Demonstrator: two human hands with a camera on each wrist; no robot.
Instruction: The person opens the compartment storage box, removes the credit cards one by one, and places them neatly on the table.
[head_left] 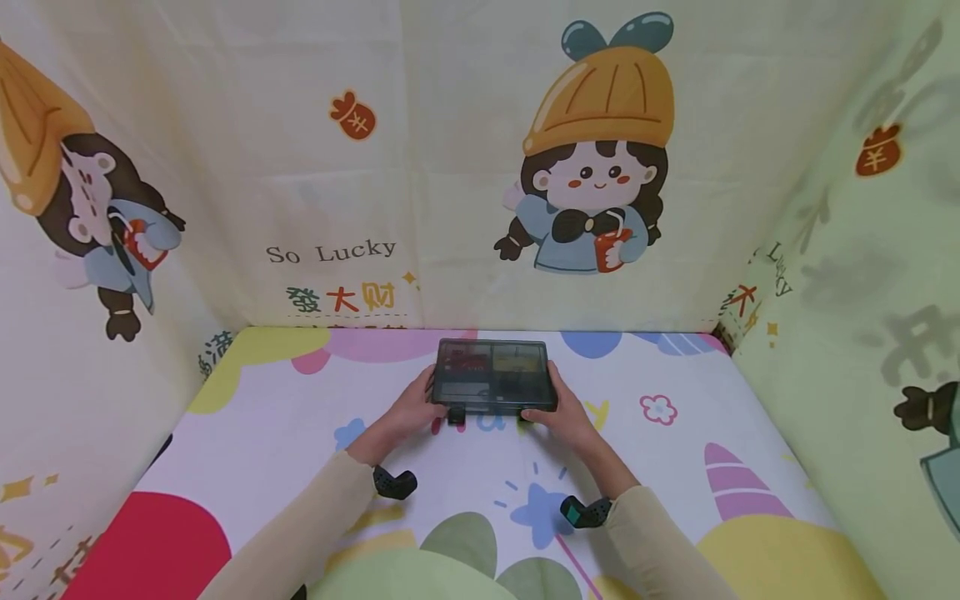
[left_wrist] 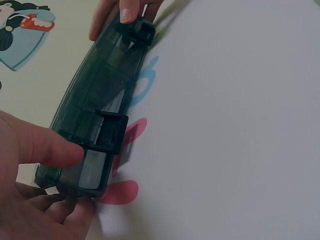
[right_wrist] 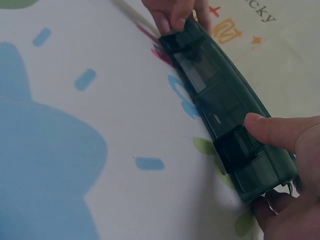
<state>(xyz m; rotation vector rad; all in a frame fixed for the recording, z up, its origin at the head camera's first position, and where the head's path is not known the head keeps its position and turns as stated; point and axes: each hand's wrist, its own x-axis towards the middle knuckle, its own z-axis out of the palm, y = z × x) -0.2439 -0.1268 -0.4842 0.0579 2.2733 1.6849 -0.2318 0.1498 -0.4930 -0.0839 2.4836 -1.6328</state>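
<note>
At twelve o'clock on the counter [head_left: 247, 433], the left hand [head_left: 408, 410] and right hand [head_left: 567, 414] are pinching the smoky plastic case [head_left: 492, 376], thumbs probably needing even pressure on both latches.

Open mat [head_left: 300, 433] left, right and front of the plastic box [head_left: 492, 375], which both hands [head_left: 408, 410] [head_left: 567, 414] flank at its ends; curtain walls [head_left: 420, 167] box the space in behind and at both sides.
</note>
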